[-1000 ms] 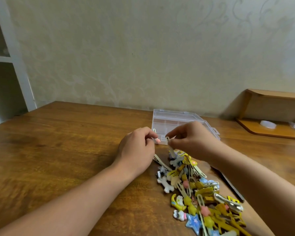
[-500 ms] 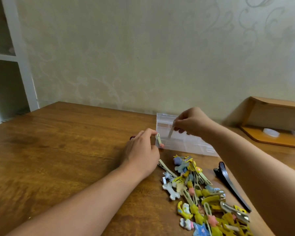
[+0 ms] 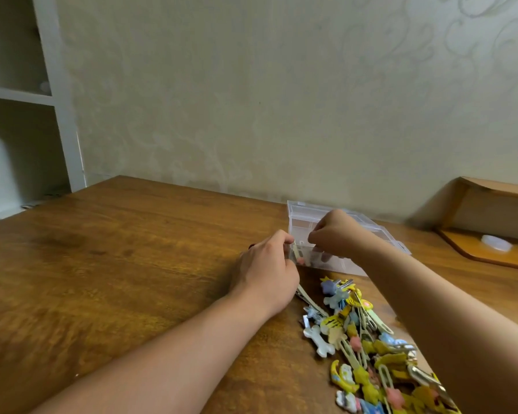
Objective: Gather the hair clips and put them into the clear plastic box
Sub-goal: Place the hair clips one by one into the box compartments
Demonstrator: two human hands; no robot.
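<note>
Both hands sit right at the clear plastic box [image 3: 341, 234]: left hand [image 3: 266, 270] pinches a thin clip [image 3: 296, 251] at its near-left corner, right hand [image 3: 337, 234] is curled over it, maybe holding something, can't tell. Hair clips [image 3: 368, 348] are piled just in front, partly cut off.

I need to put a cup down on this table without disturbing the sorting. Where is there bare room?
Bare wood lies left of the left hand, stretching to the table edge. It is crowded on the right: the box, both hands and the clip pile.
</note>
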